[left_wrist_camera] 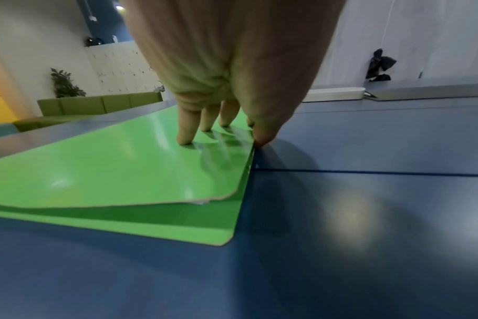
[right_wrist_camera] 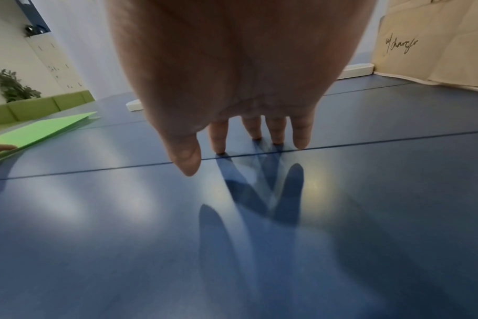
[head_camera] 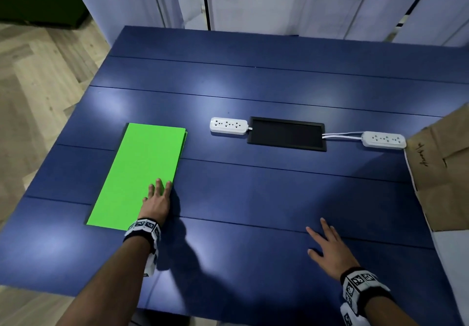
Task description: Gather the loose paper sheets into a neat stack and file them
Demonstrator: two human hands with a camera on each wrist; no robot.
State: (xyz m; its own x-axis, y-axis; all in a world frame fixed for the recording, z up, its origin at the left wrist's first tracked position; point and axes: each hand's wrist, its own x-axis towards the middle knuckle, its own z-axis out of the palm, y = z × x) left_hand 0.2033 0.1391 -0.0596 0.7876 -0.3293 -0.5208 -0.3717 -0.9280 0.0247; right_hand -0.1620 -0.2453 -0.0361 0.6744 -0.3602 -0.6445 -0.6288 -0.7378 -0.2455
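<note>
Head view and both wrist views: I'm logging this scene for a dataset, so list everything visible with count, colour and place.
folder: one, bright green, closed, flat on the table's left part; a sliver of white shows at its near corner in the left wrist view
power strips: two, white, one left of the cable hatch, one right of it
cable hatch: one, black, table centre
paper bag: one, brown, handwriting on it, table's right edge
table: one, dark blue
sofa: one, green, background
plant: one, green, behind the sofa
left hand: fingers straight, pressing the folder's right edge
right hand: fingers spread, straight, on bare table
</note>
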